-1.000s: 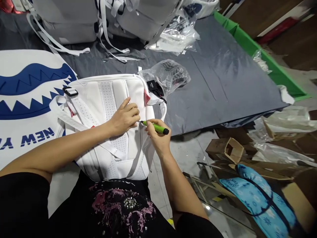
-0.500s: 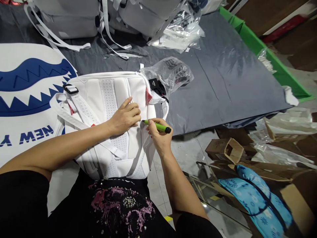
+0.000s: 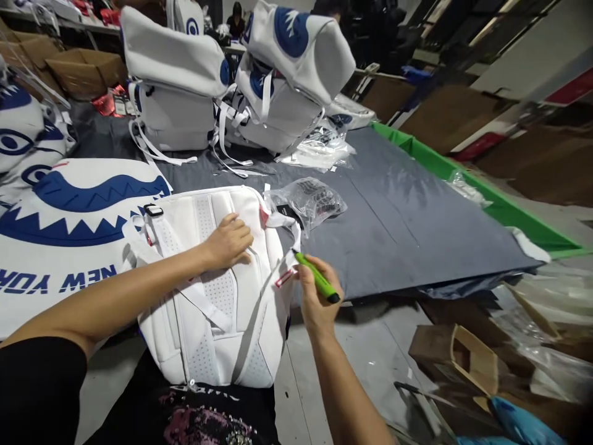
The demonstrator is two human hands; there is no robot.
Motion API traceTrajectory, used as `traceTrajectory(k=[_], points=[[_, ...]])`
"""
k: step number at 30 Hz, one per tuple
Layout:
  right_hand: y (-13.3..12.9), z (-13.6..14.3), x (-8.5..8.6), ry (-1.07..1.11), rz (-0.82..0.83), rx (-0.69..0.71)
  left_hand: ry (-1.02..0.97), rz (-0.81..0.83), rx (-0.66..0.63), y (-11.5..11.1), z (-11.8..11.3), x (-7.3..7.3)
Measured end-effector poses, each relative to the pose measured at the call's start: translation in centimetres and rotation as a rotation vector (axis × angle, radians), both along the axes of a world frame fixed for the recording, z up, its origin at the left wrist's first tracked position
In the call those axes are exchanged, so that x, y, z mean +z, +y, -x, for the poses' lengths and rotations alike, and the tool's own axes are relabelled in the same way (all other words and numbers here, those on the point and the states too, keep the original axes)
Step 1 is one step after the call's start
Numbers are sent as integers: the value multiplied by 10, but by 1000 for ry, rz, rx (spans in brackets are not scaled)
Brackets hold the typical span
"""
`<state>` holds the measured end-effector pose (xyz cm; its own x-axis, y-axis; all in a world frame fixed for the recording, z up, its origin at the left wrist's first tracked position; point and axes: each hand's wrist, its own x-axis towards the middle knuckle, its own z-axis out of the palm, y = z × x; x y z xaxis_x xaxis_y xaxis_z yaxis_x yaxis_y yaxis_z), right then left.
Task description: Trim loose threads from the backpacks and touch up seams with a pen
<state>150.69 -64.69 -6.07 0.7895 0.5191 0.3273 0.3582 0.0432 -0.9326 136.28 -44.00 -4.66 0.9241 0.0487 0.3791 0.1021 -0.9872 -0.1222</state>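
Note:
A white backpack [image 3: 252, 290] stands leaning on the table edge and against my lap, its strap side facing me. My left hand [image 3: 229, 241] presses on its padded back panel with bent fingers, gripping it there. My right hand [image 3: 319, 296] is closed round a green marker pen [image 3: 319, 278] with a black end. The pen's dark tip points up and left, close to the white shoulder strap [image 3: 293, 232] at the bag's right side. A small red-edged patch [image 3: 285, 278] shows on the strap below the tip.
A clear plastic bag [image 3: 319, 201] with dark parts lies behind the backpack on the grey-covered table [image 3: 393, 228]. White backpacks [image 3: 171, 117] stand farther back. At left lies a printed white panel [image 3: 69, 247]. A cardboard box [image 3: 454, 358] sits low at right.
My right hand has drawn the pen away from the back panel, rightward toward the strap. My left hand stays on the panel. The view has tilted up, showing more of the background.

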Motion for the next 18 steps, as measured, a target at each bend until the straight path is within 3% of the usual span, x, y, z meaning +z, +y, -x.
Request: traceTrajectory(k=[2,4,7,10,12,14,16,18], points=[[-2,-18,5,-131,-73,-71,-4,68,83,24,5,19],[2,-44,-2,-270,-31,-74,-38,123,235,55,10,43],[23,-84,-36,-438,223,54,-112,173,500,107,13,83],[54,-105,-79,-525,508,270,-111,208,661,153,8,112],[69,-108,-98,-651,613,423,-85,214,789,182,-5,120],[74,-112,-103,-765,611,575,-36,206,999,213,-22,122],[70,-132,-97,-766,487,686,61,196,1201,245,-37,122],[67,-178,-86,-704,320,617,134,230,1284,274,-47,123]])
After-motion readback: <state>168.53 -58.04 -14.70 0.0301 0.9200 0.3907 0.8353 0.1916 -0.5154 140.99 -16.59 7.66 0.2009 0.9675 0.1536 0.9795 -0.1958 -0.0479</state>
